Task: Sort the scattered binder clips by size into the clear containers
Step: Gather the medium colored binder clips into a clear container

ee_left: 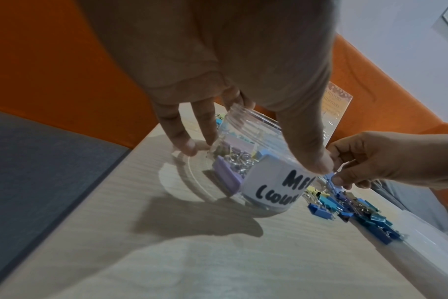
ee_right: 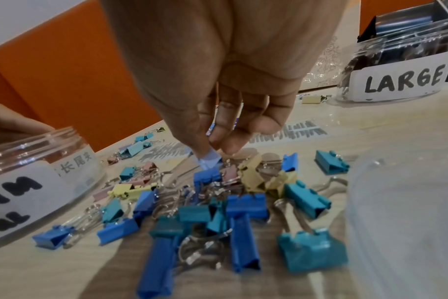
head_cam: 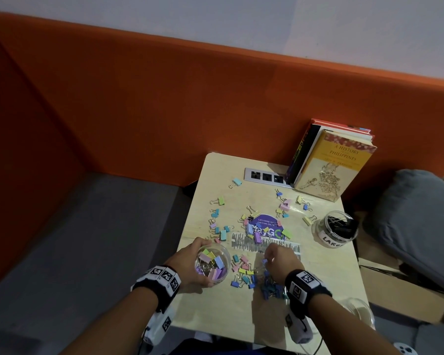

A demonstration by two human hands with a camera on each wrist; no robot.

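My left hand [head_cam: 190, 262] grips a clear jar [head_cam: 212, 265] half full of pastel binder clips, standing at the table's left edge; its white label [ee_left: 274, 186] faces me. My right hand [head_cam: 280, 260] hovers over a pile of small blue and teal clips [head_cam: 269, 288] and pinches one small pale-blue clip [ee_right: 210, 159] between thumb and fingertips, just above the pile. More pastel clips [head_cam: 256, 226] lie scattered across the middle and far part of the table. A jar labelled LARGE [head_cam: 336, 229] holds black clips at the right.
Another clear container [head_cam: 356, 308] stands at the near right corner. Books [head_cam: 331, 160] lean on the orange wall behind a power socket panel [head_cam: 267, 176]. A purple sticker [head_cam: 265, 226] lies under the clips. Right of the table are a grey cushion [head_cam: 415, 221] and a cardboard box [head_cam: 395, 290].
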